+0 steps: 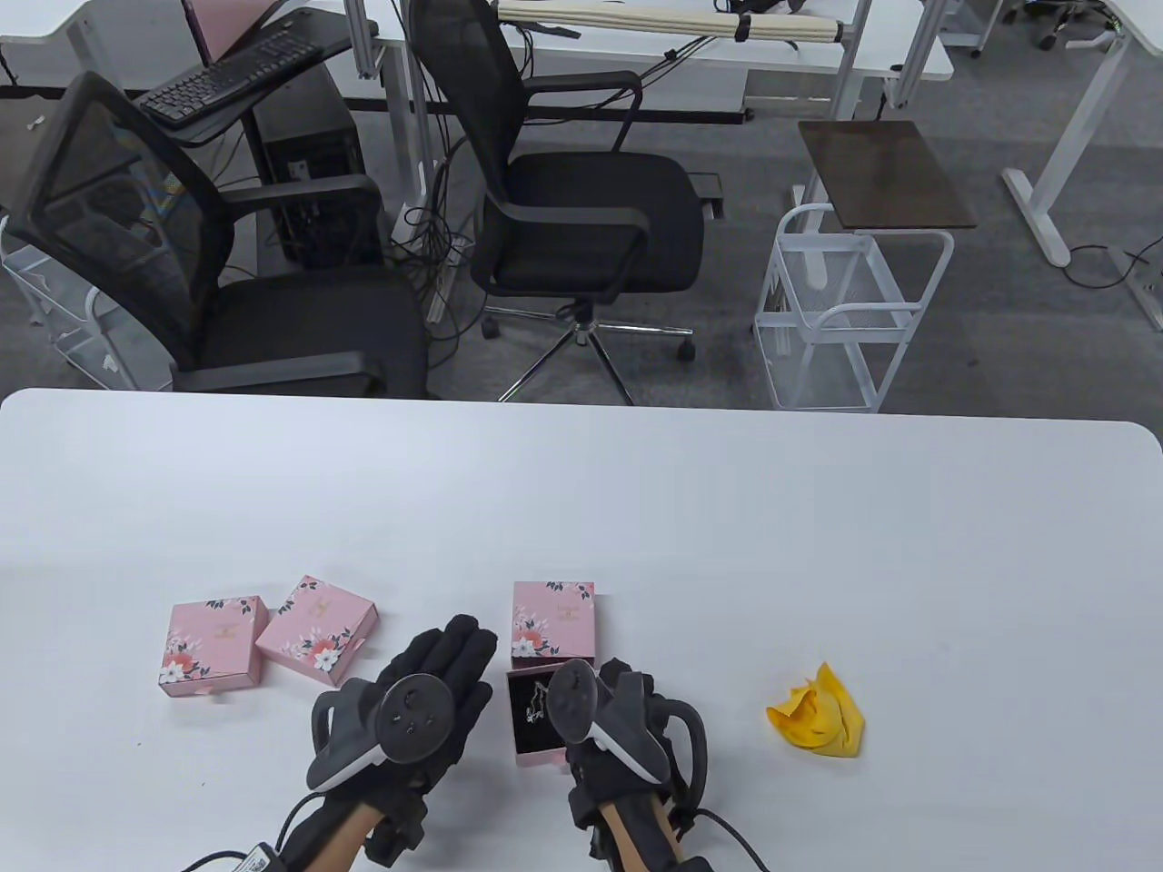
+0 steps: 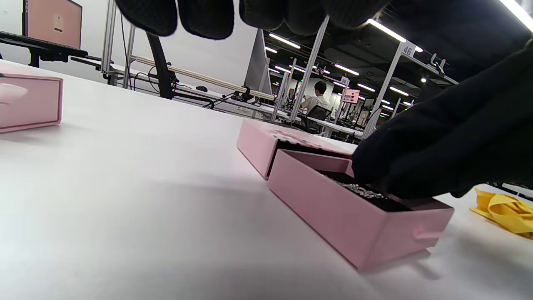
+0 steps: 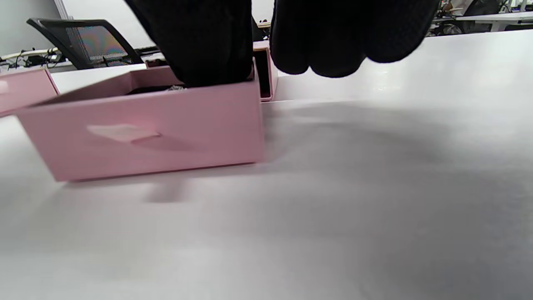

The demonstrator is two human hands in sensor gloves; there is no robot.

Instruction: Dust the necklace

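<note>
An open pink drawer tray (image 1: pixel 536 727) lies near the table's front edge, with a silver necklace (image 1: pixel 536 704) on its black pad. Its flowered sleeve (image 1: pixel 552 618) lies just behind it. My right hand (image 1: pixel 618 718) reaches into the tray from the right. Its fingertips (image 2: pixel 374 171) touch the pad at the necklace (image 2: pixel 358 189). In the right wrist view some fingers (image 3: pixel 204 41) dip into the tray (image 3: pixel 141 125) and the others hang outside it. Whether they pinch the chain is hidden. My left hand (image 1: pixel 427 690) lies flat and empty left of the tray.
Two closed pink flowered boxes (image 1: pixel 213 647) (image 1: pixel 316 629) lie to the left of my left hand. A crumpled yellow cloth (image 1: pixel 818 716) lies to the right of my right hand and also shows in the left wrist view (image 2: pixel 504 208). Office chairs stand beyond the far edge.
</note>
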